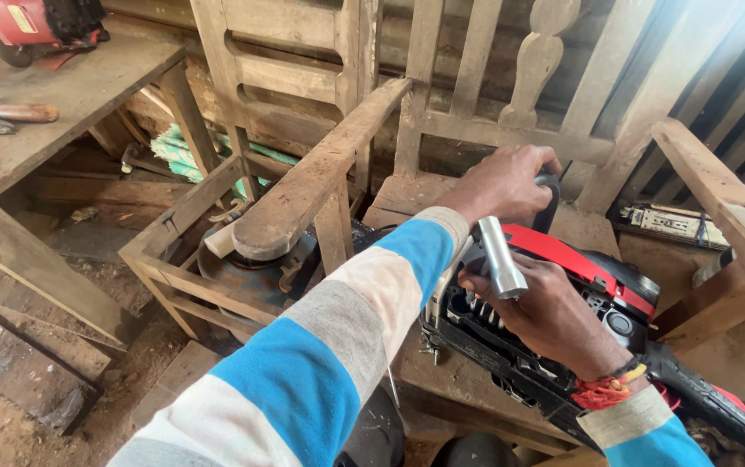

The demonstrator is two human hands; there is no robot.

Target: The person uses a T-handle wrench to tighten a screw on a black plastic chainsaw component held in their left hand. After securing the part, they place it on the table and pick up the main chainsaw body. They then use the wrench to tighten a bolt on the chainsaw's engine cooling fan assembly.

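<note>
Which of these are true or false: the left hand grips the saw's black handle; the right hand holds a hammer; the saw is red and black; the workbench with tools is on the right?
1. The left hand grips the black handle of the saw. True.
2. The right hand holds a hammer. False: it holds a metal tube-shaped tool.
3. The saw is red and black. True.
4. The workbench with tools is on the right. False: it stands at the upper left.
</note>
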